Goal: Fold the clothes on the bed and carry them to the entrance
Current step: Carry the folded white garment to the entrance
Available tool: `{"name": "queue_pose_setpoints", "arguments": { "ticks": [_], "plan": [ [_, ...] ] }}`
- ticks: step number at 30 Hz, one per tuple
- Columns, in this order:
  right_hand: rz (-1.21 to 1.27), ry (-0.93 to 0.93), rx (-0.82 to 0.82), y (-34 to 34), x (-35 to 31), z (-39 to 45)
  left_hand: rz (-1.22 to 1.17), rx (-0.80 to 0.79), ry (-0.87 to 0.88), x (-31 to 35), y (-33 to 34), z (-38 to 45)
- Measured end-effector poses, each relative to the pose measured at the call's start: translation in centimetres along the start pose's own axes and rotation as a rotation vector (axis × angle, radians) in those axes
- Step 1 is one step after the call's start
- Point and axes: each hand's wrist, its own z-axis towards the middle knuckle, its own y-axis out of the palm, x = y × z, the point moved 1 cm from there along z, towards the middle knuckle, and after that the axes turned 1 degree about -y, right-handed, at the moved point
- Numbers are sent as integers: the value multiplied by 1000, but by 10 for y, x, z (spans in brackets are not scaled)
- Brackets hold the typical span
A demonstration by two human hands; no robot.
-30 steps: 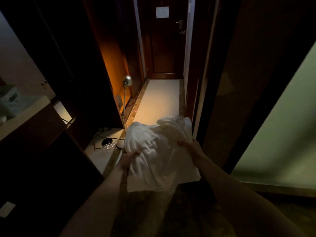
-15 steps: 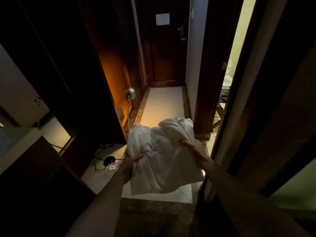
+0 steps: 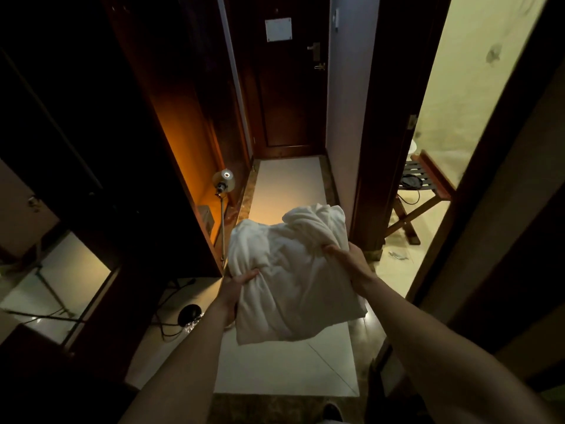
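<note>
Before the door (image 3: 286, 87), whose sign (image 3: 278, 29) is unreadable, both hands (image 3: 235, 287) (image 3: 351, 263) grip folded white clothes (image 3: 290, 280).

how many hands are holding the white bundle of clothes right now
2. The left hand grips the lower left edge of the white bundle of clothes; the right hand grips its right side, near the top. Fingers underneath the cloth are hidden.

folded clothes (image 3: 290, 276) held between both hands, door (image 3: 287, 87) ahead, lamp (image 3: 224, 182) left.
</note>
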Motion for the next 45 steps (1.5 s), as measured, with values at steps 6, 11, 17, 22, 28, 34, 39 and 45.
{"name": "queue_pose_setpoints", "arguments": {
  "ticks": [6,11,17,22,28,34,39,45],
  "plan": [
    [1,-18,0,0,-27,87,-13,60,46,41,33,68],
    [5,-11,-13,-3,-52,159,-26,69,59,75,54,126],
    [-11,-10,-28,4,-74,232,-12,65,16,105,72,188],
    [-35,0,-16,24,-88,304,-40,45,-4,135,80,249],
    [-58,18,-2,68,-106,406,-60,30,-16,184,63,350],
    [-41,35,8,99,-134,494,-40,3,-7,242,59,441],
    [-53,52,40,103,-152,562,-47,-20,5,278,76,504],
    [-41,75,16,96,-163,664,-54,16,-31,303,106,596]
  ]
}}
